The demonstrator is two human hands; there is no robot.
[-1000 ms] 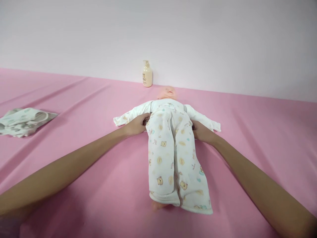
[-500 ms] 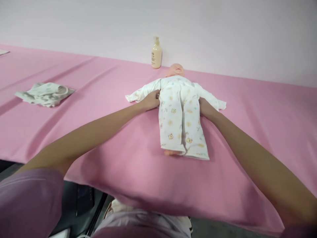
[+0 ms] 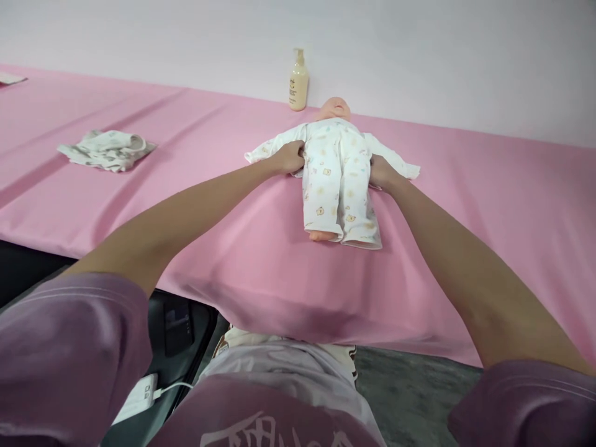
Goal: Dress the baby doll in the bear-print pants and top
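A baby doll [image 3: 333, 109] lies on its back on the pink table cover [image 3: 233, 205], head toward the wall. It wears a white long-sleeved top and white printed trousers [image 3: 339, 186]. My left hand [image 3: 289, 158] is closed on the trousers' waistband at the doll's left side. At the other side of the waist my right hand [image 3: 380, 172] grips the waistband too. One bare doll foot [image 3: 321, 236] pokes out of a trouser leg.
A cream pump bottle [image 3: 298, 82] stands against the wall behind the doll's head. A crumpled printed garment [image 3: 107, 149] lies at the left on the cover. Below the table's near edge are my purple shirt and a white charger [image 3: 139, 397] on the floor.
The view has pulled back and tilted down, so the doll looks smaller and farther and the table edge and my shirt show. Both hands stay at the waistband.
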